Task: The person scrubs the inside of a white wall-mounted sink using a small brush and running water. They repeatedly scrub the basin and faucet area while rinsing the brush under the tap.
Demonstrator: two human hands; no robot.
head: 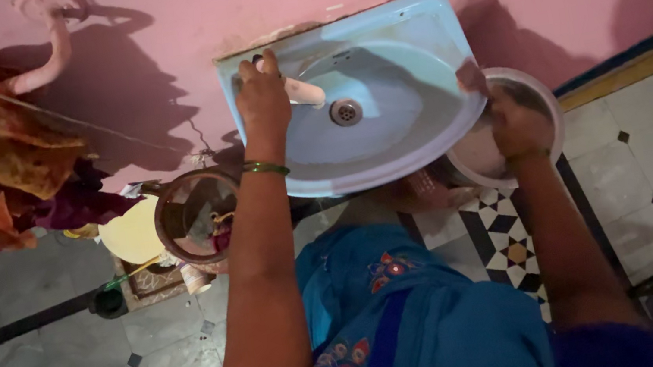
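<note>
at the back left of the pale blue sink, the left hand is closed over the white tap, whose spout points right toward the drain. right hand grips a round white-rimmed bowl beside the sink's right edge. a brown pot stands below left.

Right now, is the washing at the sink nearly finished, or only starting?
Only starting, it seems. Done: the round bowl is at the light blue sink, held at its right rim by the right hand. In hand: the left hand is on the tap. Left: no water shows running, and the basin looks dry, so rinsing seems yet to come.
</note>
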